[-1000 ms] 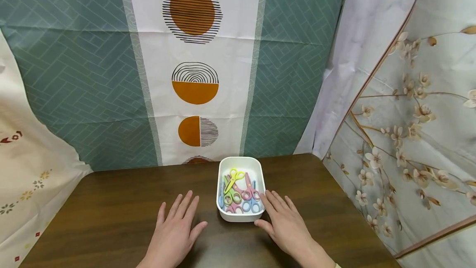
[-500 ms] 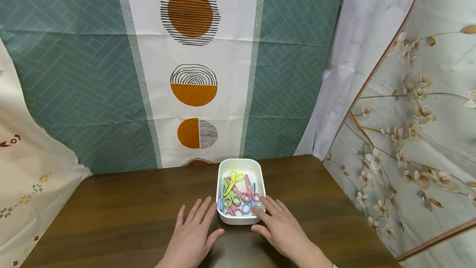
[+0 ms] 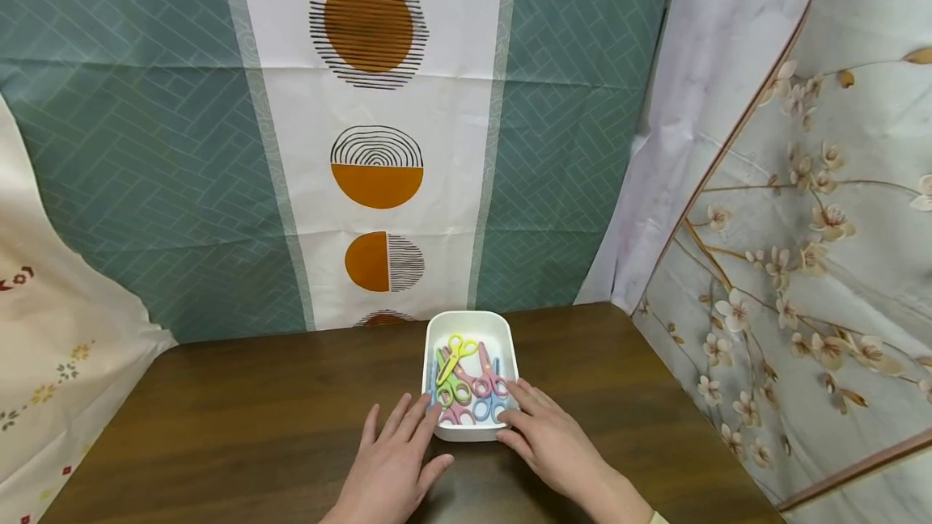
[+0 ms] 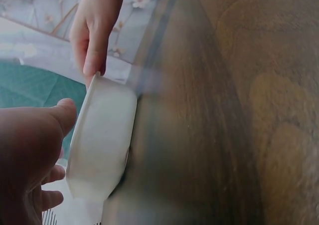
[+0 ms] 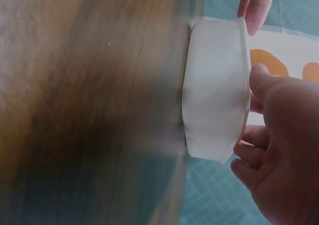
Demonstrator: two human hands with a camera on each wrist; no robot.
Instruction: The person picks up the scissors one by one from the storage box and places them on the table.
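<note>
A white rectangular tub (image 3: 469,433) stands on the brown table, holding several small scissors. Yellow scissors (image 3: 457,354) lie on top, near green scissors (image 3: 455,390), pink scissors (image 3: 486,370) and blue scissors (image 3: 483,408). My left hand (image 3: 393,463) is at the tub's front left corner, fingers spread and fairly straight, fingertips at the rim. At the right rim is my right hand (image 3: 549,443), fingers loosely bent, fingertips over the edge and thumb near the front corner. Both wrist views show the tub's plain outer wall (image 4: 107,130) between the hands; contact under the fingertips is partly hidden.
The wooden table (image 3: 240,419) reaches back to a green and white patterned curtain (image 3: 386,209). A floral cloth (image 3: 801,265) hangs along the right side, and a cream cloth (image 3: 65,330) along the left.
My left hand has moved right to the tub's front left corner. My right hand's fingers have bent over the right rim. The tub and scissors stay in place.
</note>
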